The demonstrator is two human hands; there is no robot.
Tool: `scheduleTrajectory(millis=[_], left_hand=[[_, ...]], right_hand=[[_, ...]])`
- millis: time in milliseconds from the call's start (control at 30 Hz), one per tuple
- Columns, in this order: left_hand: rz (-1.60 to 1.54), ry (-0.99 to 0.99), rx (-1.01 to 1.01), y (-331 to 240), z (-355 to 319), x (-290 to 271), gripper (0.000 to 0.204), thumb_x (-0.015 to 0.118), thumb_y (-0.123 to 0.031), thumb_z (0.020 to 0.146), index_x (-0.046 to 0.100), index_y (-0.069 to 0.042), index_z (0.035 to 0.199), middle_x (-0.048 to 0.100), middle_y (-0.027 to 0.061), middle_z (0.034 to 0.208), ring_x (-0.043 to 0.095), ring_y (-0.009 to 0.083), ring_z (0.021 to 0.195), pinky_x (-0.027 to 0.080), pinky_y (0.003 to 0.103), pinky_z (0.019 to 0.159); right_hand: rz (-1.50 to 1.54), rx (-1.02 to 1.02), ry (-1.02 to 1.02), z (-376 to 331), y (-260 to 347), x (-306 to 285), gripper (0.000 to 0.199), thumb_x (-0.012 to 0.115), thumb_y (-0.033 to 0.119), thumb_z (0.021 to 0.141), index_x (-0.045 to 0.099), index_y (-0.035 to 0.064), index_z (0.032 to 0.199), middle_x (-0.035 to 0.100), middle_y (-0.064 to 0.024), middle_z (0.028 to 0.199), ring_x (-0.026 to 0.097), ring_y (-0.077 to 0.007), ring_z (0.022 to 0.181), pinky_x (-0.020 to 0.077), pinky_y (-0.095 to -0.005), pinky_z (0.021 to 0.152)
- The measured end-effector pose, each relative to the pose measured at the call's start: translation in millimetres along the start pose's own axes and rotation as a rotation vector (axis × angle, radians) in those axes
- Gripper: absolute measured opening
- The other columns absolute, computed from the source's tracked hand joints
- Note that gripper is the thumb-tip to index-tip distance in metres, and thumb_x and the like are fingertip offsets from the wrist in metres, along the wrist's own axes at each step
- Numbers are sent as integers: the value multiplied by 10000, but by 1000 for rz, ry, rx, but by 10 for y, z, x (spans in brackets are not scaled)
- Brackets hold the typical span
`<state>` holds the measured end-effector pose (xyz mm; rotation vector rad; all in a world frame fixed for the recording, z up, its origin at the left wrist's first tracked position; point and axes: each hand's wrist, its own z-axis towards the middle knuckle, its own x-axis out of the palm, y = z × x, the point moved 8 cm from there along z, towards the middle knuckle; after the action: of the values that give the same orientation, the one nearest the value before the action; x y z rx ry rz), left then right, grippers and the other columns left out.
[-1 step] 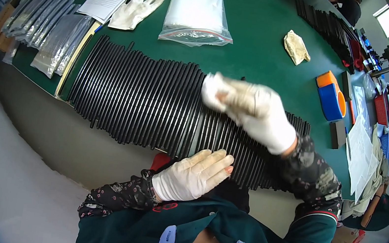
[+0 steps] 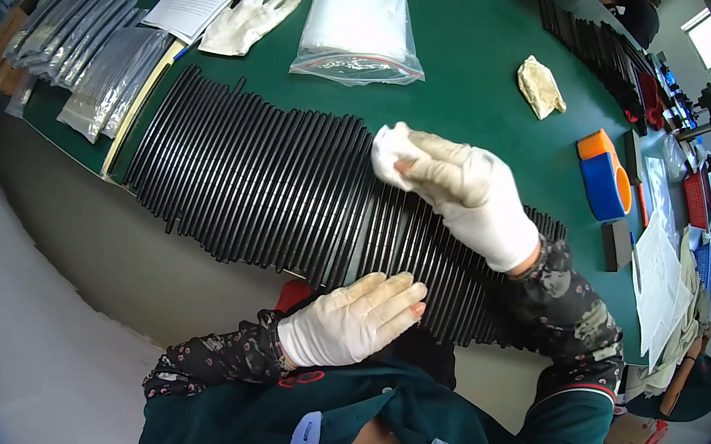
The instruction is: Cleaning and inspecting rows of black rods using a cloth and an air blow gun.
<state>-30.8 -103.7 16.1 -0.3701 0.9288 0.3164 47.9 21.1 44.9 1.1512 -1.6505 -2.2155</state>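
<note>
A long row of thin black rods (image 2: pixel 244 175) lies side by side along the front edge of the green table. My right hand (image 2: pixel 481 199), in a white glove with bare fingertips showing, holds a bunched white cloth (image 2: pixel 394 153) against the far ends of the rods, right of the row's middle. My left hand (image 2: pixel 356 317), gloved too, rests flat with its fingers stretched over the near ends of the rods. One bare fingertip shows on it. My right hand and forearm hide part of the rods beneath.
Beyond the row are a clear bag of white material (image 2: pixel 357 18), a spare glove (image 2: pixel 250 18) and a crumpled cloth (image 2: pixel 541 88). Bagged rods (image 2: pixel 107 78) are stacked left. A blue and orange tape dispenser (image 2: pixel 605 177) stands right. More black rods (image 2: pixel 592 55) lie far right.
My right hand, blurred before, now shows sharply and has shifted very slightly with the cloth. My left hand stays in place on the rods.
</note>
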Motion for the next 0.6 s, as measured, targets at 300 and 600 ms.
scheduleTrajectory(millis=[300, 600], left_hand=[[-30, -46, -2, -9, 12, 33, 298, 560, -147, 853, 619, -41, 1125, 634, 95, 1175, 619, 233, 1080, 496, 330, 915], [-86, -24, 21, 10, -88, 101, 330, 532, -167, 870, 609, -32, 1162, 615, 104, 1225, 593, 232, 1146, 466, 334, 967]], right_hand=[[-486, -353, -112, 139, -31, -16, 521, 594, 48, 867, 464, 142, 1363, 595, -206, 1217, 622, -349, 1073, 530, -375, 871], [-574, -391, 41, -96, 276, 332, 307, 611, 93, 851, 609, 103, 1158, 599, -182, 1217, 605, -349, 1091, 502, -411, 895]])
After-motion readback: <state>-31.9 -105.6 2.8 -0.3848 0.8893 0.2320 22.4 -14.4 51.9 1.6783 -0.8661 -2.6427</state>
